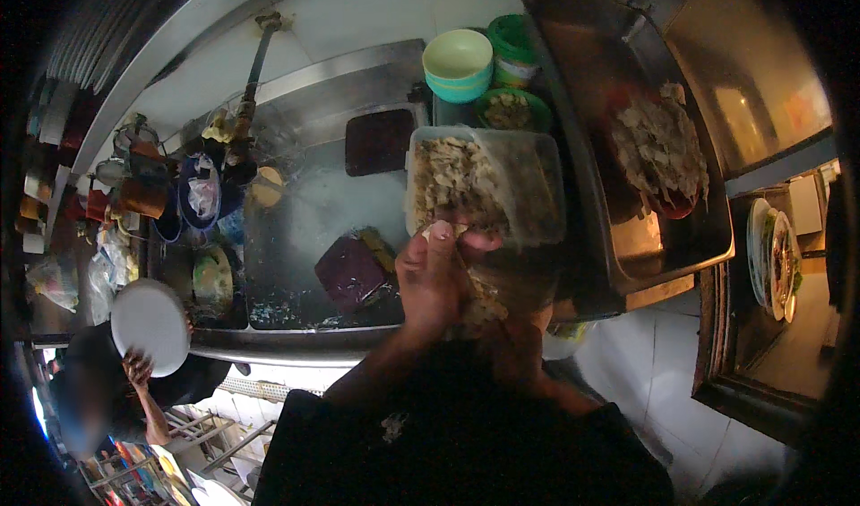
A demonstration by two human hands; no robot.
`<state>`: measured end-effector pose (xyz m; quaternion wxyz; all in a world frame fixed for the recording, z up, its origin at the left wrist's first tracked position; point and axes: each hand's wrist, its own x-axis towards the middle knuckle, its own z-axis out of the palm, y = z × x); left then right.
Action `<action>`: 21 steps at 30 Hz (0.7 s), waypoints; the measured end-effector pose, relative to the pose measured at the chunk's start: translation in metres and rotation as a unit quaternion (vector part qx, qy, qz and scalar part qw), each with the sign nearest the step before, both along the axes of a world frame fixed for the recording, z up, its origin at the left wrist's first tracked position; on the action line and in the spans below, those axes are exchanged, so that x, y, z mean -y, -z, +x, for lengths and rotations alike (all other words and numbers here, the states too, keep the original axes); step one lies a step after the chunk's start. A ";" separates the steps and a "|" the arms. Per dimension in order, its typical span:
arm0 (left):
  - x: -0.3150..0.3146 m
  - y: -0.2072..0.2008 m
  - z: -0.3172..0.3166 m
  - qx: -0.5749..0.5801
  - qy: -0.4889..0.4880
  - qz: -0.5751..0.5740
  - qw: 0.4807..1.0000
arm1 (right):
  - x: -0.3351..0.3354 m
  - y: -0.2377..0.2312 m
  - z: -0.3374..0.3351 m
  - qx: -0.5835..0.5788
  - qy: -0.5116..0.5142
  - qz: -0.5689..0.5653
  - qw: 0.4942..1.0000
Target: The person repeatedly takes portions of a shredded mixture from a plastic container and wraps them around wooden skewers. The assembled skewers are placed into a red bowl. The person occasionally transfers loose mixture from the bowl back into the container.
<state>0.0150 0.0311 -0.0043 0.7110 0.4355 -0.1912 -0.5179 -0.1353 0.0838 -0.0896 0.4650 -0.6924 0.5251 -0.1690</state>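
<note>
My left hand [432, 278] is closed at the near rim of a clear plastic container [548, 184], thumb and fingers pinching a small pale scrap. Pale shredded food [452, 176], resembling chicken, fills the container's left side. Lower down and in shadow, my right hand [515, 340] is curled against a clump of similar pale shreds [484, 304]; its fingertips are mostly hidden. To the right, a deep metal tray [627, 278] holds a larger pale, ragged mass [663, 143] on something red.
A metal sink [309, 260] with a purple block-like object [351, 271] lies left. Green bowls [459, 63] stand behind the container, beside a green tub [513, 49]. At lower left another person's hand [137, 369] holds a white plate [150, 327]. Plates of food [775, 260] sit far right.
</note>
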 end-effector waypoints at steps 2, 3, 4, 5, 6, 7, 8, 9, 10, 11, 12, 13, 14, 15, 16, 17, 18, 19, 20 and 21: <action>-0.002 0.000 -0.001 0.024 0.003 0.010 1.000 | 0.000 0.003 0.000 0.044 -0.031 -0.174 0.983; -0.003 0.000 -0.002 0.028 0.002 0.009 1.000 | 0.001 0.001 0.001 0.051 -0.045 -0.249 0.966; -0.004 0.000 -0.003 0.035 0.002 0.012 0.999 | 0.002 -0.003 0.003 0.055 -0.056 -0.325 0.942; -0.005 0.001 -0.004 0.042 0.002 0.014 0.999 | 0.005 -0.011 0.005 0.033 -0.061 -0.352 0.934; -0.006 0.001 -0.005 0.053 0.005 0.019 0.998 | 0.009 -0.017 0.007 0.012 -0.065 -0.378 0.923; -0.007 0.001 -0.007 0.061 0.013 0.024 0.998 | 0.011 -0.020 0.008 -0.053 -0.088 -0.358 0.928; -0.009 0.003 -0.007 0.052 0.033 0.036 0.997 | 0.013 -0.021 0.008 -0.117 -0.110 -0.337 0.928; -0.010 0.005 -0.007 0.044 0.054 0.048 0.996 | 0.016 -0.027 0.010 -0.125 -0.109 -0.313 0.935; -0.012 0.006 -0.007 0.040 0.070 0.062 0.995 | 0.020 -0.033 0.013 -0.128 -0.110 -0.288 0.943; -0.012 0.009 -0.009 0.095 0.052 0.044 0.993 | 0.024 -0.047 0.019 -0.079 -0.087 -0.263 0.958; -0.010 0.014 -0.012 0.149 0.034 0.026 0.988 | 0.026 -0.051 0.020 -0.023 -0.051 -0.187 0.981; -0.008 0.018 -0.013 0.163 0.038 0.016 0.986 | 0.028 -0.056 0.021 0.037 -0.006 -0.117 0.992; -0.007 0.024 -0.013 0.177 0.043 0.007 0.983 | 0.030 -0.057 0.020 0.103 0.051 0.005 0.993; -0.004 0.030 -0.013 0.149 0.069 0.009 0.986 | 0.031 -0.051 0.017 0.042 0.031 0.014 0.999; -0.001 0.031 -0.013 0.135 0.087 0.036 0.986 | 0.034 -0.043 0.014 -0.019 0.008 0.021 1.000; 0.003 0.029 -0.014 0.123 0.108 0.064 0.984 | 0.036 -0.017 0.008 -0.204 -0.088 -0.080 0.972; 0.007 0.022 -0.014 0.123 0.116 0.121 0.978 | 0.036 0.005 0.002 -0.378 -0.183 -0.176 0.891; 0.012 0.024 -0.010 0.129 0.105 0.143 0.976 | 0.036 0.019 -0.003 -0.299 -0.145 -0.218 0.918; 0.017 0.024 -0.008 0.131 0.100 0.160 0.973 | 0.035 0.027 -0.012 -0.225 -0.100 -0.258 0.934; 0.026 0.035 -0.002 0.135 0.084 0.143 0.977 | 0.036 0.032 -0.020 -0.149 -0.053 -0.296 0.942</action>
